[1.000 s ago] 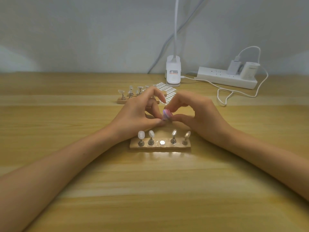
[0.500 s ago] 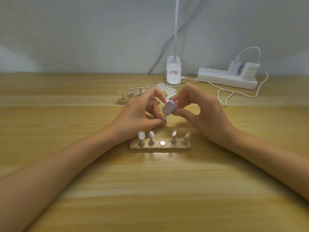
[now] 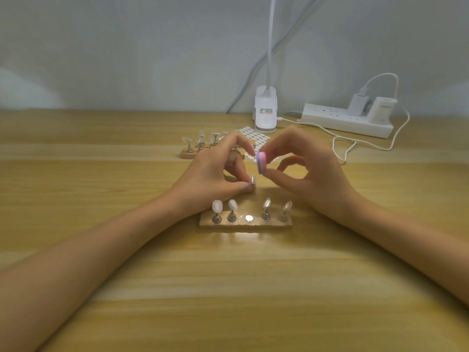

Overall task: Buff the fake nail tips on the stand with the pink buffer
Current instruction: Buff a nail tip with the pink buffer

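Buffer lifted clear of the tip: a pause between strokes.

Just behind the long pale wooden stand point(image 3: 245, 226), whose middle magnet point(image 3: 249, 218) is bare, the left hand point(image 3: 210, 174) pinches a clear fake nail tip point(image 3: 252, 179) by its base. The right hand point(image 3: 312, 171) pinches the round pink-and-purple buffer point(image 3: 261, 163), which a second ago pressed on that tip and now sits just above it, apart, likely to check the finish.

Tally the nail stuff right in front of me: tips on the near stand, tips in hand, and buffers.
Nail tips on the near stand: 4
Nail tip held by the left hand: 1
Pink buffer in the right hand: 1
Total: 6
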